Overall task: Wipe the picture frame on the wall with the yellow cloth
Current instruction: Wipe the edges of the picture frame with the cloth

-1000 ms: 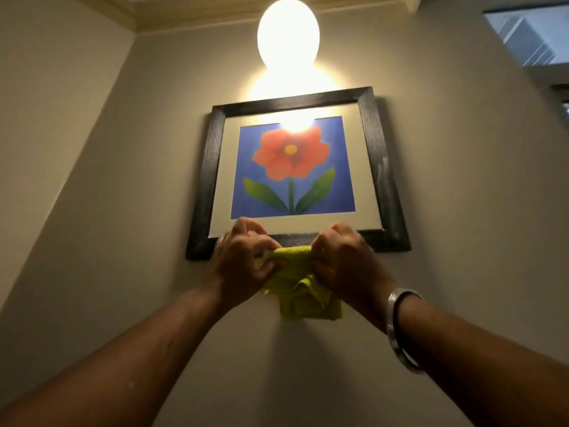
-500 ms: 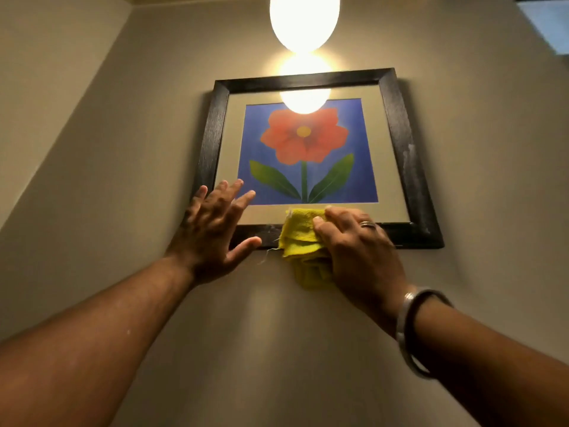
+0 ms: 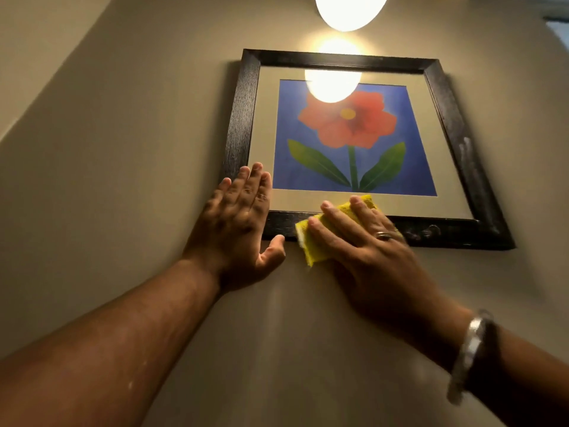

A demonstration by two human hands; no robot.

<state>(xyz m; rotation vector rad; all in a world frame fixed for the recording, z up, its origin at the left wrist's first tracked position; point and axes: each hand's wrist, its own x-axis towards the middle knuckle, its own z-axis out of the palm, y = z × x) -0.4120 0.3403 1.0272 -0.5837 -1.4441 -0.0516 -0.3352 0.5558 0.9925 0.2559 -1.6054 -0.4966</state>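
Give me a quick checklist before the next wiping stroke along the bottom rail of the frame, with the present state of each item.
1. Yellow cloth flat under the right hand: ok, the fingers are spread over it.
2. Cloth on the picture frame: ok, it lies across the bottom rail, its lower corner hanging over the wall.
3. Left hand bracing: ok, open palm on the lower left corner.
4. Path to the right along the rail: ok, nothing in the way.
5. Dirt left to wipe: not ok, pale smudges show on the bottom right rail and the right side.
6. How firmly the frame hangs: cannot tell, the mount is hidden.
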